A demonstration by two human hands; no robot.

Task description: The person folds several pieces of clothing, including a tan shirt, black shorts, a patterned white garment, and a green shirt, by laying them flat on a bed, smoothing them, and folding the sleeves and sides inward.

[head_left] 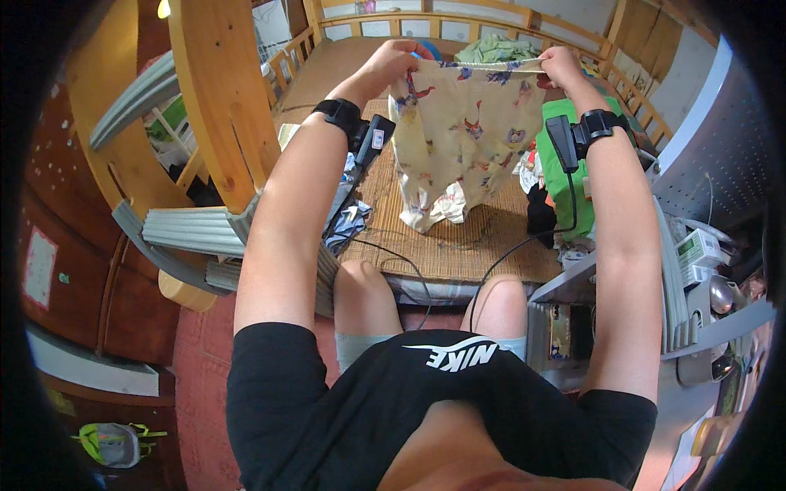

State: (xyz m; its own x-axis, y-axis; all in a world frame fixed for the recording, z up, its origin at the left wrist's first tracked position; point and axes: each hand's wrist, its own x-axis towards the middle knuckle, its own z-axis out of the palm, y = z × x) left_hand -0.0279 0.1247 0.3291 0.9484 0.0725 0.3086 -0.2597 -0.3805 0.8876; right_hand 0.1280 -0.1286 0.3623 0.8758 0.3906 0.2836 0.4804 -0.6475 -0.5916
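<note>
A pair of cream pants (471, 123) with a print of small coloured figures hangs stretched out above the bed mat. My left hand (395, 61) pinches the left end of its elastic waistband. At the other end, my right hand (562, 69) is closed on the waistband, so the top edge is pulled straight. The lower part of the cloth droops toward the mat, and a white bunched piece of cloth (450, 203) shows by its bottom edge. Whether that piece belongs to the pants I cannot tell.
A woven mat (491, 245) covers the bed, which has a wooden railing (458, 24) at the back. Blue clothes (350, 221) lie left; a bright green cloth (565, 192) and a black item (540, 214) lie right. A wooden post (221, 90) stands left. Cables run from both wrist devices.
</note>
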